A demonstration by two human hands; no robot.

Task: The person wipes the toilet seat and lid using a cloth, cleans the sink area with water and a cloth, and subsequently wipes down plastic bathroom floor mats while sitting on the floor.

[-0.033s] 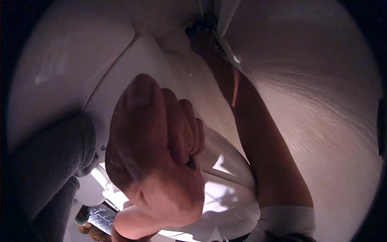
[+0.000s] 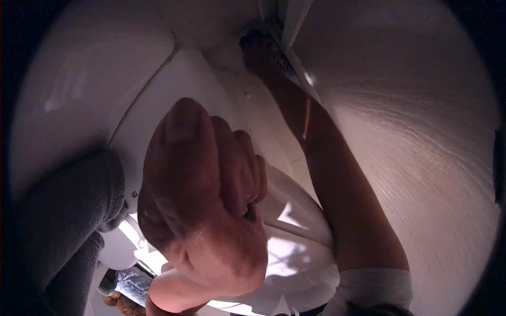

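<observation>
My left hand (image 2: 205,195) is close in the middle of the view, its fingers curled in and the thumb pressed along the top. Whatever it may hold is hidden inside the fist. My right arm stretches far along the wall, and my right hand (image 2: 257,57) is down in the dim far corner, around or against something dark that I cannot make out. Just right of that hand lies a dark piece with rows of short light marks (image 2: 283,62), by the foot of a narrow upright edge. Below both arms are smooth white curved surfaces (image 2: 298,203).
A pale textured wall (image 2: 421,158) runs close along the right arm. Grey cloth (image 2: 79,195) hangs at the left, beside a glossy white panel (image 2: 68,95). Lower left are a brown woven item (image 2: 126,304) and a light patterned bundle (image 2: 132,284). A dark seam (image 2: 141,90) runs along the white surface.
My right hand has shifted slightly left in the corner, and more of the piece with light marks shows beside it. My left hand has stayed almost in place.
</observation>
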